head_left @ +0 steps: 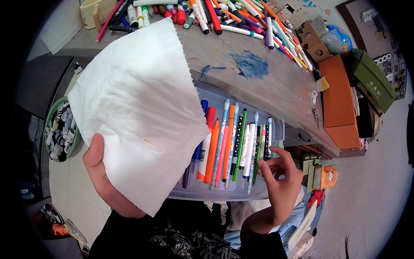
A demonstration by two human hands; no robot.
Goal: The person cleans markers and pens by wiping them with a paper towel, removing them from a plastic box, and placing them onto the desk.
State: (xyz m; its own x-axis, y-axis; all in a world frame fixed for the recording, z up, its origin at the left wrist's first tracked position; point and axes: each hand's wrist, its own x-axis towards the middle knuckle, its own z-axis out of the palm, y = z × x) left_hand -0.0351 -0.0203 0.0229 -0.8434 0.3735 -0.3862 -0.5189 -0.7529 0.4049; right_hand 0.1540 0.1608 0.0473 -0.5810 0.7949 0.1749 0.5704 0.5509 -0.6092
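Observation:
In the head view, my left hand (105,179) grips the lower left edge of a white paper towel (138,95). The sheet hangs in front of me, with a jagged right edge and a small orange mark. It hides the left part of a clear plastic tray (241,196). Inside the tray, markers and pens lie side by side, among them an orange marker (211,151), a pink pen (221,151) and a white marker (249,151). My right hand (280,179) is at the right end of this row, thumb and forefinger apart, fingertips close to the pens.
A large pile of markers (241,17) covers the back of the desk (297,86), beside a mug (92,15). Blue stains (250,64) mark the desktop. An orange box (340,103) stands at its right end. A green basket (77,138) with socks sits on the floor at left.

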